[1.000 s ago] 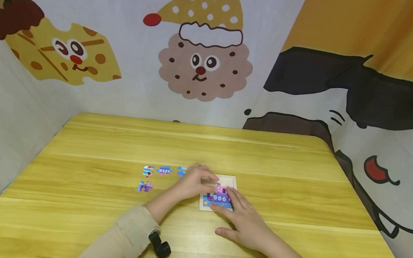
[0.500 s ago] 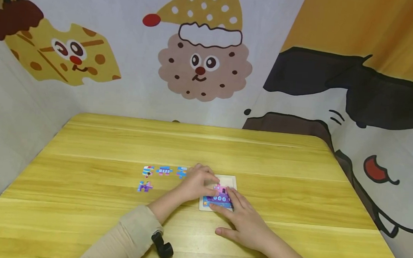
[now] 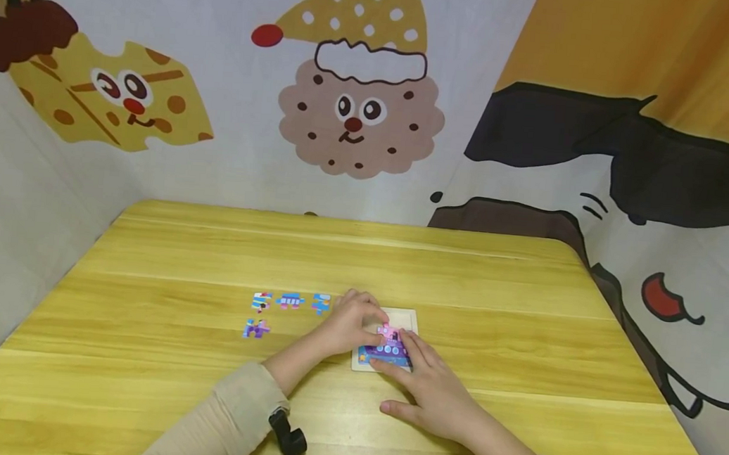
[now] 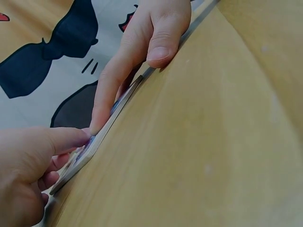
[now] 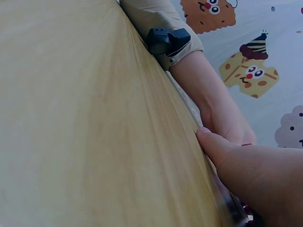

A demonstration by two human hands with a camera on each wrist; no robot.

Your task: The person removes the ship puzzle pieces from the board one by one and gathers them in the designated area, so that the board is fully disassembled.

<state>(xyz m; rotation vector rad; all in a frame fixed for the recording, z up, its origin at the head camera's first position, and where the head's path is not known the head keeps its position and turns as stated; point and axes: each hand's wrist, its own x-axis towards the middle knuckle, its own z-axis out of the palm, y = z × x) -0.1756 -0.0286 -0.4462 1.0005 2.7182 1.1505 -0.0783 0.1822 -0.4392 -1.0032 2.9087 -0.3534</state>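
Leftmost, four loose pieces (image 3: 285, 308) are laid on the counter (image 3: 210, 259), just beside the left hand (image 3: 348, 323). That hand's fingers are curled down onto a pink piece (image 3: 387, 330) in the tray (image 3: 410, 318), though a pinch cannot be told from a press. Farther right, the right hand (image 3: 432, 391) is laid flat, its straight fingers pressed on the assembled purple pieces (image 3: 384, 352), its thumb resting on the counter.

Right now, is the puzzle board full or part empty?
Part empty. The puzzle board shows bare white at its far corner, and four loose pieces lie on the table to its left.
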